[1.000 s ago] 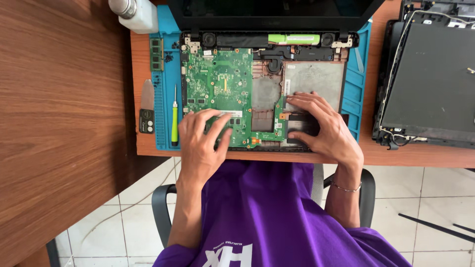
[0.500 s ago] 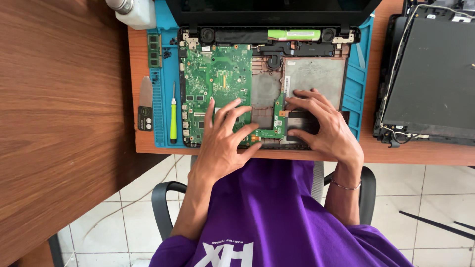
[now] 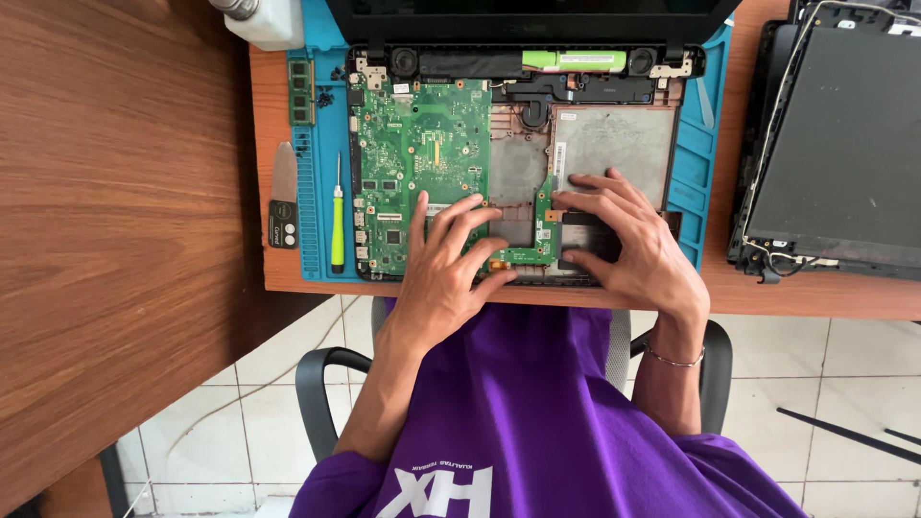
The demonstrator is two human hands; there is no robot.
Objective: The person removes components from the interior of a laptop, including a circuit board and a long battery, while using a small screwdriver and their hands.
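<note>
Right now both hands lie flat and spread on an opened laptop base (image 3: 614, 144) that sits on a blue work mat (image 3: 312, 211) at the near edge of the table (image 3: 125, 240). The left hand (image 3: 443, 278) has its fingers fanned wide, fingertips resting on the lower part of the green circuit board (image 3: 422, 153) and the brown plastic recess beside it; it grips nothing. The right hand (image 3: 628, 245) is likewise open, fingers stretched over the dark lower-right corner of the base, just below the grey metal plate (image 3: 614, 139), pressing rather than clasping. A thin bracelet (image 3: 672, 360) circles the right wrist. Left of the base, on the mat, a screwdriver with a yellow-green handle (image 3: 337, 230) lies parallel to the board's edge, with a flat metal pry tool (image 3: 283, 197) just beside the mat. A memory stick (image 3: 301, 92) lies at the mat's upper left. Well to the right rests another dismantled laptop shell (image 3: 844, 144).
</note>
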